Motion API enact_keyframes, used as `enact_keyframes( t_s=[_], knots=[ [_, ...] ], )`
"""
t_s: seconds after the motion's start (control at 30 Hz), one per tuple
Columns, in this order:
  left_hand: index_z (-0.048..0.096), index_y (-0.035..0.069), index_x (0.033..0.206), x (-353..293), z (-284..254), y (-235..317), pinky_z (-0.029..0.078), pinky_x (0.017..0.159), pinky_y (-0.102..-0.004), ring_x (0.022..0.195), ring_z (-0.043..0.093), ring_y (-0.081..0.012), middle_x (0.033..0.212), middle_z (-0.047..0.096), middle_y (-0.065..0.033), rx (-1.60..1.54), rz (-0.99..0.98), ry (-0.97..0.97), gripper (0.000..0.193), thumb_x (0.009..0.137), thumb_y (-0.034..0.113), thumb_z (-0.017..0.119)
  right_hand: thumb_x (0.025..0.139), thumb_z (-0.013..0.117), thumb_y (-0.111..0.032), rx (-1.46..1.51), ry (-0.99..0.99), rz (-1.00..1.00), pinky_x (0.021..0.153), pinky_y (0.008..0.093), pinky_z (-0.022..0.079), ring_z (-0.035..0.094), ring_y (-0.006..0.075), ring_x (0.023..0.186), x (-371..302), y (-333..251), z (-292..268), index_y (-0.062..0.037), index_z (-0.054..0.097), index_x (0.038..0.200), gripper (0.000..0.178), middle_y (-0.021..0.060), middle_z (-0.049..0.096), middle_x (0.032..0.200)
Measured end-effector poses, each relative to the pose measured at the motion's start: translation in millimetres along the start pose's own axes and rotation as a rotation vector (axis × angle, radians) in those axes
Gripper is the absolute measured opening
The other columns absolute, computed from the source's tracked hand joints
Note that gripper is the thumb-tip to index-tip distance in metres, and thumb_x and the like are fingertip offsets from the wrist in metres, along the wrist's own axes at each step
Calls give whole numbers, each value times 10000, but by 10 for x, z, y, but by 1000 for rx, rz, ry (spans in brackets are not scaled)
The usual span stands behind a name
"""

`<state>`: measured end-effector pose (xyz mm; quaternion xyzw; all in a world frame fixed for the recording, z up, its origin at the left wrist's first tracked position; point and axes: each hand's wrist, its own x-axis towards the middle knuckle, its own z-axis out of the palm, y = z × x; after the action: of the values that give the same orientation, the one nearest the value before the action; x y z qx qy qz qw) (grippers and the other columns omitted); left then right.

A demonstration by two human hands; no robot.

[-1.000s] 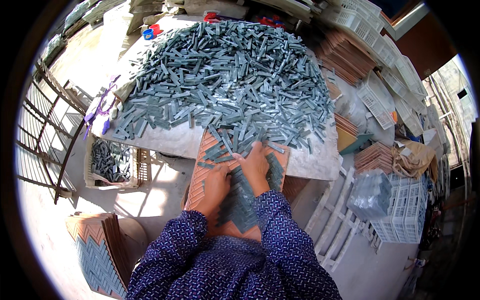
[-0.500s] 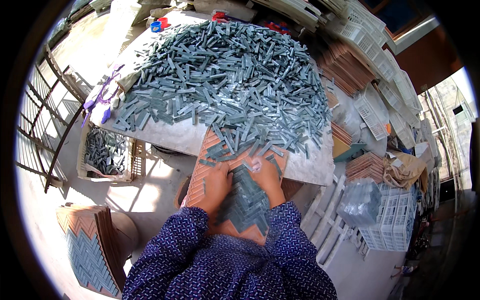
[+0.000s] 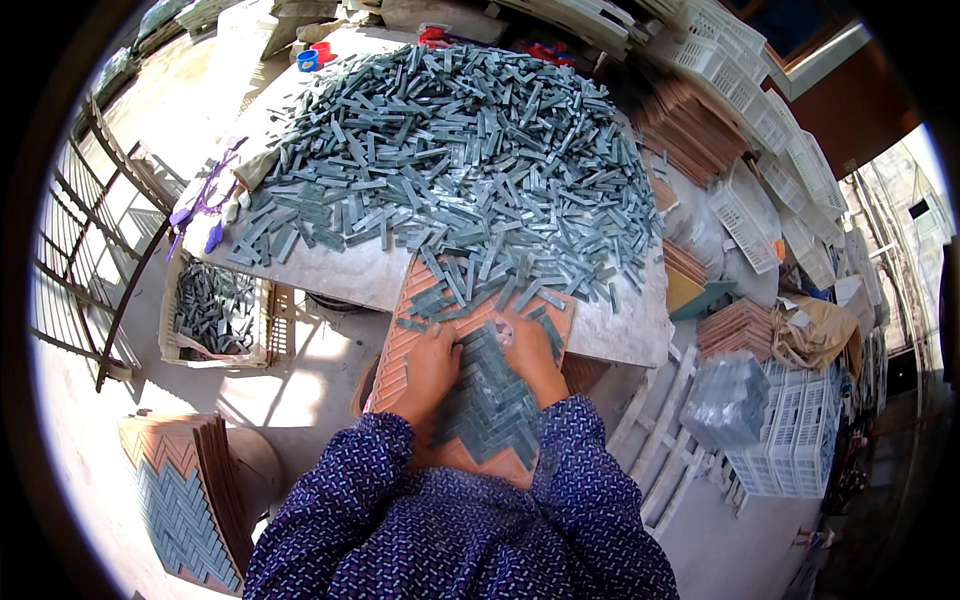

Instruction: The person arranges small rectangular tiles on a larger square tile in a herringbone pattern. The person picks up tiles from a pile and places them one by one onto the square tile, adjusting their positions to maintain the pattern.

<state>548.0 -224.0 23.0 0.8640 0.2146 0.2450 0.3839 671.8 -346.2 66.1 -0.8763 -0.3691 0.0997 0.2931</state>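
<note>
Head view, the only one: both hands work flat on an orange grooved tray (image 3: pixel 470 330) that leans from the person's lap up onto the table edge (image 3: pixel 620 340), which keeps it tilted toward them and within reach of the stock. Left hand (image 3: pixel 428 372) lies palm-down on the tray's left half, fingers stretched out and close together, gripping nothing; looks like it's pressing set pieces so they stay seated in the grooves. Right hand (image 3: pixel 530 350) sits just beside it, fingers curled over the grey-green strips (image 3: pixel 490 400); can't tell if one is pinched under the fingertips. The strips fill the tray's middle in a herringbone. Loose strip pile (image 3: pixel 450 150) covers the table just above. Finished stack (image 3: pixel 190 500) stands lower left, crate of strips (image 3: pixel 215 310) beside the table.
</note>
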Motion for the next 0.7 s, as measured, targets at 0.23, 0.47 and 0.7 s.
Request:
enact_keyframes(
  t_s=[0.23,0.47,0.7],
  knots=[
    [544,41,846,-5,-6,-16,461,671,-452,784,575,-367,844,562,-159,-10,4,-43,134,761,64,645,846,556,-89,-143,75,-132,668,487,471,607,400,806,-12,23,35,-48,626,934,120,191,635,944],
    [549,29,865,-17,-43,1,464,697,-450,812,571,-371,868,562,-160,-22,-5,-64,141,762,57,641,837,604,-90,-17,228,12,656,451,482,614,378,773,72,230,-324,-51,644,907,90,172,650,826],
    [579,14,976,130,37,223,453,803,-426,938,548,-348,957,573,-148,32,196,-4,254,751,77,679,728,758,-175,-99,359,94,743,380,488,620,312,866,120,567,-277,-9,641,928,285,157,649,968]
  ],
)
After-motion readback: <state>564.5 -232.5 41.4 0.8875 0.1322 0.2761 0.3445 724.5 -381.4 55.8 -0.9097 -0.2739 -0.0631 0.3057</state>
